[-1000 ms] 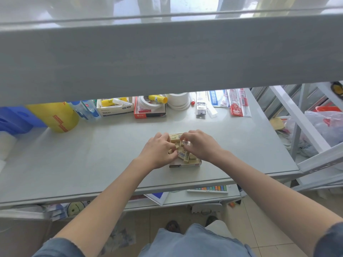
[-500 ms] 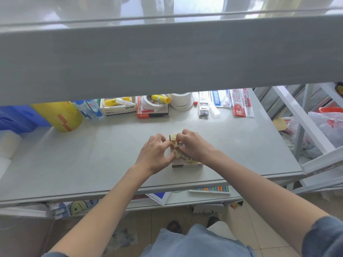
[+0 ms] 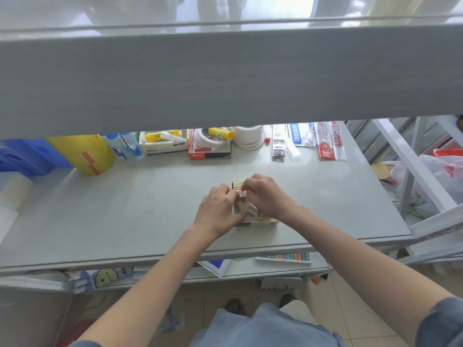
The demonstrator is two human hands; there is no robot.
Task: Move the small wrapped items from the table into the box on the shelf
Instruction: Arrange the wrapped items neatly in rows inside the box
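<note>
A small open cardboard box [image 3: 260, 222] with a red-striped front sits on the grey shelf [image 3: 125, 209], near its front edge. Several small beige wrapped items [image 3: 251, 209] with barcode labels lie inside it, some tilted. My left hand [image 3: 218, 207] is at the box's left side, fingers closed on one tilted wrapped item. My right hand [image 3: 265, 194] hovers over the back of the box and pinches another wrapped item [image 3: 241, 193] between thumb and fingertips. Both hands hide much of the box's inside.
At the shelf's back stand a yellow tape roll [image 3: 85, 154], blue packs [image 3: 22, 156], a white box of glue sticks [image 3: 162, 145], a red-edged box with tape [image 3: 210, 146], white tape rolls [image 3: 248, 137] and packaged rulers [image 3: 325, 141]. An upper shelf [image 3: 225, 78] overhangs. A white rack [image 3: 413, 166] stands right.
Both hands stay at the box; the fingers have shifted slightly among the wrapped items. The view has drifted a little.
</note>
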